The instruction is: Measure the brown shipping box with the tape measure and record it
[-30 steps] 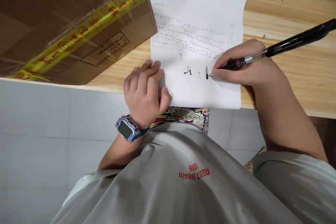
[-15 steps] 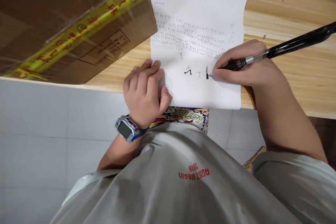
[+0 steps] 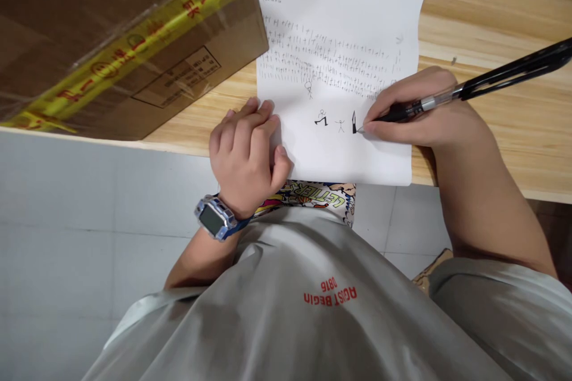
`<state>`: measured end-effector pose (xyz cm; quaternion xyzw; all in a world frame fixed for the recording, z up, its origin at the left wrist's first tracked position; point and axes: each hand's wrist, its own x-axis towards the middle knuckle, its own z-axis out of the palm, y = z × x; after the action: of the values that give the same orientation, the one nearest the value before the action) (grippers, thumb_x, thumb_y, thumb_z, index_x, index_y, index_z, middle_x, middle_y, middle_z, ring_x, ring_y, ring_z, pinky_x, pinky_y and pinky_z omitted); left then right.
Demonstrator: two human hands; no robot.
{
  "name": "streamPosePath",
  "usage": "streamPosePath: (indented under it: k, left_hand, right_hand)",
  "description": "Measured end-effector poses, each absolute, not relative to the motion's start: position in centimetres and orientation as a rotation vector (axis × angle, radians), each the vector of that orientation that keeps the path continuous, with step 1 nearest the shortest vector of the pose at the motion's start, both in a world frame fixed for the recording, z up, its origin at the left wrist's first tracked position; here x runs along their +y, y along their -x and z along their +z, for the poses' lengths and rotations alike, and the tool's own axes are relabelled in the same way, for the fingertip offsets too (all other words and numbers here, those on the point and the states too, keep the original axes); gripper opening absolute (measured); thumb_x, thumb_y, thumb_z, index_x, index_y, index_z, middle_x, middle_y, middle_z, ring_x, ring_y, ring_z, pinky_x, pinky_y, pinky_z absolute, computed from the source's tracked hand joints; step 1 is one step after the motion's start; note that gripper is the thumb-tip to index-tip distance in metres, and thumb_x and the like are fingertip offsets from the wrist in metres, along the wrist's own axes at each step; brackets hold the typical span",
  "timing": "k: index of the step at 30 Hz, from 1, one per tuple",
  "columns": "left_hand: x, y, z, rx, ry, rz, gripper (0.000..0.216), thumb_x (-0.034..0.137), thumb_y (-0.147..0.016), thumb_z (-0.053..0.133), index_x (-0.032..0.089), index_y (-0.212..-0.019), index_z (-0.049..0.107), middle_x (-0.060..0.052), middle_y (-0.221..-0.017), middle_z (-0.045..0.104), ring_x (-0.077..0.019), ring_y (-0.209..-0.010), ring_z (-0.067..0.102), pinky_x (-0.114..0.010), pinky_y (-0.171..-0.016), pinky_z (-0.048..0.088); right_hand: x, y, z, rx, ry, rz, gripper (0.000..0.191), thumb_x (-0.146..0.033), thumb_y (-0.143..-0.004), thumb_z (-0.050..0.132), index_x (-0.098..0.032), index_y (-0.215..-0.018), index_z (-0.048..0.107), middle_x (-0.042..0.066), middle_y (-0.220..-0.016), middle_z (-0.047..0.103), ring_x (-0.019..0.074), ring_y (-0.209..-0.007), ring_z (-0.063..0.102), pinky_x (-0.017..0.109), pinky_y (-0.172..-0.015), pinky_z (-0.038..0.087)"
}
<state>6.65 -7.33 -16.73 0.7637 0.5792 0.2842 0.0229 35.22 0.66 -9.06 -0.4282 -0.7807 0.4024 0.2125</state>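
Observation:
A white sheet of paper (image 3: 339,161) lies on the wooden table, with rows of short pen strokes across its upper half and small stick figures below. My right hand (image 3: 415,110) pinches a black pen (image 3: 496,79) with a clear section in its barrel. The pen tip meets the paper at the lower end of a narrow, dark-filled drawn shape (image 3: 354,123). Resting on the left edge of the sheet and on the table, my left hand (image 3: 245,155) lies flat with its fingers a little bent. A digital watch (image 3: 215,218) is on that wrist.
At the upper left stands a large cardboard box (image 3: 179,92) with yellow tape, close beside the paper and over its left edge. The wooden table (image 3: 482,12) extends to the right, its front edge just before my body. Pale floor tiles (image 3: 67,220) show below.
The dark fill at the base of the narrow drawn shape has grown slightly. My right hand and the pen have shifted a little; the left hand stays in place.

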Motion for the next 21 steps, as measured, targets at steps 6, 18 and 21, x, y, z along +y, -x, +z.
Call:
streamPosePath:
  k: [6,18,21]
  left_hand:
    - [-7.39,-6.59,-16.84,1.775,-2.2,0.843,0.042,0.048,-0.092,0.045,0.03,-0.127,0.06,0.002,-0.151,0.059,-0.019,-0.148,0.053,-0.043,-0.128,0.042]
    - [-7.32,-6.69,-16.89,1.799,-2.37,0.918,0.04,0.045,-0.092,0.045,0.03,-0.126,0.06,0.002,-0.146,0.063,-0.0146,-0.144,0.056,-0.037,-0.123,0.045]
    - [-7.34,-6.71,-16.81,1.79,-2.32,0.907,0.041,0.047,-0.093,0.043,0.032,-0.128,0.059,0.004,-0.147,0.062,-0.0141,-0.145,0.055,-0.037,-0.124,0.042]
  right_hand:
    - [0.77,-35.3,-9.02,-2.188,1.16,1.135,0.009,-0.026,-0.077,0.081,-0.025,-0.069,0.077,0.0,-0.066,0.072,0.0164,-0.059,0.064,0.032,-0.054,0.048]
    - [0.66,-35.22,-8.9,-2.165,1.195,1.172,0.01,-0.029,-0.076,0.082,-0.023,-0.07,0.077,0.001,-0.068,0.072,0.0168,-0.06,0.064,0.032,-0.056,0.048]
    - [0.72,-35.24,-8.95,-2.167,1.196,1.176,0.008,-0.029,-0.075,0.082,-0.024,-0.07,0.077,0.001,-0.068,0.073,0.0182,-0.061,0.065,0.033,-0.057,0.05]
